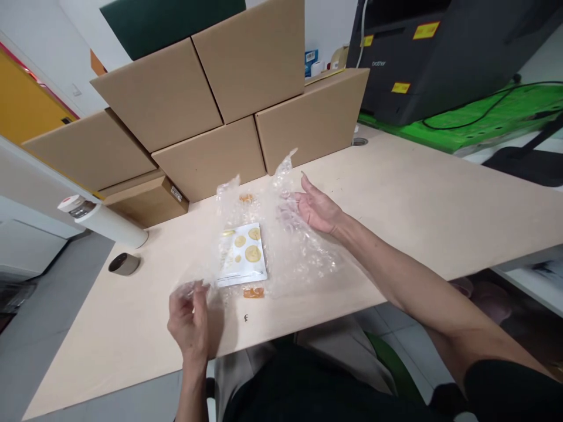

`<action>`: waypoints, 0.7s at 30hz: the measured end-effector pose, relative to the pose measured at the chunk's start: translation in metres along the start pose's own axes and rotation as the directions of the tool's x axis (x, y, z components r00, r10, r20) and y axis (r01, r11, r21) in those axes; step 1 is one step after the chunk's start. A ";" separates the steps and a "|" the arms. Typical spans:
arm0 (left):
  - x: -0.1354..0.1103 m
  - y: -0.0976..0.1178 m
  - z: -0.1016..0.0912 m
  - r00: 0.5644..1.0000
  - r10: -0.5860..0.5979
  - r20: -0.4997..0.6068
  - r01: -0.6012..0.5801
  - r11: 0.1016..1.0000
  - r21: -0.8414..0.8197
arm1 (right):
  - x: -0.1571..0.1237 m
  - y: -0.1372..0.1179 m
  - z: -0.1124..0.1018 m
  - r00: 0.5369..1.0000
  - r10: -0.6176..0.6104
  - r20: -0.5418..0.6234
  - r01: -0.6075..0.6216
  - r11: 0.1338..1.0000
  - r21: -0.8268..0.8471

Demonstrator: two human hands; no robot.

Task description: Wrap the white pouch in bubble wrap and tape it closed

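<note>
A white packet with gold round prints lies on a spread sheet of clear bubble wrap on the table. Pieces of orange tape show at the wrap's near and far sides. At the near left, my left hand pinches an edge of the bubble wrap between thumb and fingers. My right hand is at the wrap's far right, palm turned up and fingers stretched, with the clear film lying over or against the fingertips. The packet touches neither hand.
Stacked cardboard boxes line the table's back. At the left stand a white bottle and a small dark grey cup-like cylinder. A black printer is at the back right. A tiny dark scrap lies near the front edge.
</note>
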State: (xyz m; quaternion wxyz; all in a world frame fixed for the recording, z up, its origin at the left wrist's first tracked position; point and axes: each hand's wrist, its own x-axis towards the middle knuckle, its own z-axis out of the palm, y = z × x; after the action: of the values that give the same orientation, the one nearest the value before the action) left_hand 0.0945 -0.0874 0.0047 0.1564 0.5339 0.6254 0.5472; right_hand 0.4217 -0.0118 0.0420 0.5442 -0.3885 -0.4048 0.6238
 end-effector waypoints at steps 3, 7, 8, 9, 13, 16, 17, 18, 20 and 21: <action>0.005 0.000 -0.009 0.990 -0.101 -0.101 0.077 0.974 -0.213 | -0.002 -0.002 -0.003 0.997 -0.024 -0.073 0.019 0.997 -0.076; 0.009 -0.015 -0.032 0.969 -0.222 -0.111 0.199 0.963 -0.182 | 0.000 -0.007 -0.023 0.971 -0.080 -0.226 0.020 0.966 -0.259; 0.008 -0.020 -0.038 0.975 -0.192 -0.116 0.187 0.981 -0.054 | 0.001 -0.008 -0.030 0.963 -0.087 -0.255 0.006 0.952 -0.306; 0.007 -0.025 -0.044 0.984 -0.120 -0.131 0.136 0.984 0.116 | 0.003 -0.008 -0.038 0.957 -0.086 -0.278 -0.019 0.935 -0.353; 0.002 -0.029 -0.050 0.943 0.319 -0.096 -0.190 0.751 0.632 | 0.011 -0.003 -0.061 0.931 -0.033 -0.363 -0.169 0.843 -0.510; 0.004 -0.013 -0.032 0.937 0.334 0.102 -0.323 0.721 0.613 | 0.014 0.005 -0.067 0.927 -0.004 -0.376 -0.226 0.793 -0.566; 0.006 -0.006 -0.023 0.935 0.286 0.209 -0.355 0.738 0.574 | 0.015 0.007 -0.068 0.928 -0.004 -0.373 -0.229 0.783 -0.578; 0.009 0.000 -0.013 0.921 0.217 0.324 -0.369 0.751 0.547 | 0.015 0.009 -0.069 0.929 -0.008 -0.370 -0.228 0.775 -0.590; 0.013 0.011 0.006 0.879 0.094 0.467 -0.359 0.776 0.518 | 0.016 0.012 -0.069 0.928 -0.012 -0.372 -0.235 0.757 -0.610; 0.014 0.014 0.013 0.867 0.049 0.497 -0.335 0.795 0.506 | 0.016 0.012 -0.070 0.927 -0.009 -0.376 -0.244 0.748 -0.617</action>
State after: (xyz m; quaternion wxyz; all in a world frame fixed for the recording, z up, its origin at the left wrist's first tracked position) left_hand 0.1067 -0.0710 0.0173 0.0723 0.7318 0.6466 0.2030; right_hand 0.4799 0.0089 0.0044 0.3967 -0.6849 -0.4659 0.3955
